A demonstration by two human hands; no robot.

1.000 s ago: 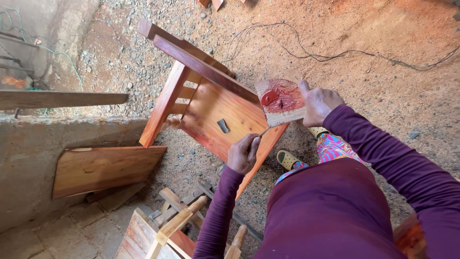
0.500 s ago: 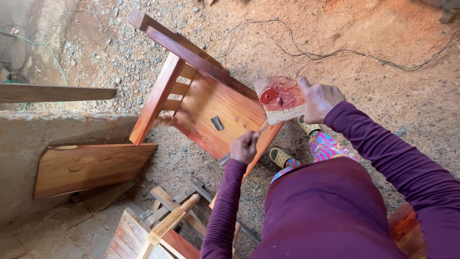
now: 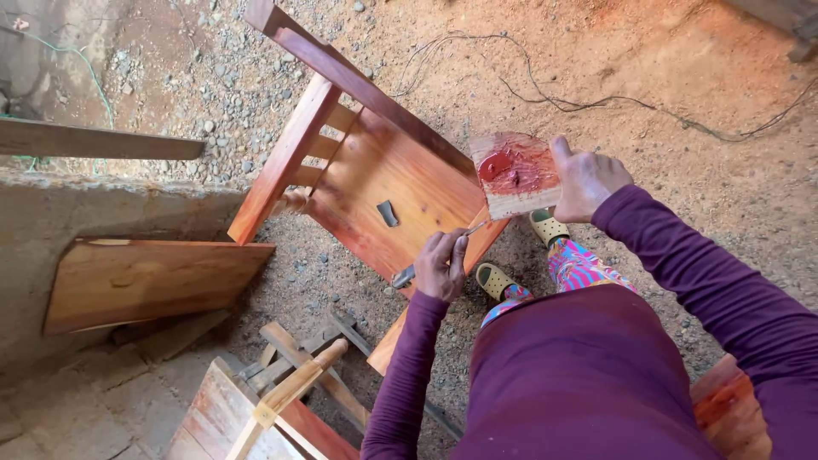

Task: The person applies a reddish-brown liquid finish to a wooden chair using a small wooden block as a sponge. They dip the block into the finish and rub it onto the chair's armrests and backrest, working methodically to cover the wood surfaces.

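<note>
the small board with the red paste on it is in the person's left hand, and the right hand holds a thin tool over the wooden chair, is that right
Not quite: the hands are swapped. In the head view the right hand holds the small board smeared with red paste, and the left hand holds the thin tool over the wooden chair.

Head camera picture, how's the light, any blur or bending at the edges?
Head view: soft daylight, no hard shadows; sharp on the left hand with its scraper and the right hand holding the red-smeared board; mild sheen on the wooden chair; wide-angle stretch at the edges.
</note>
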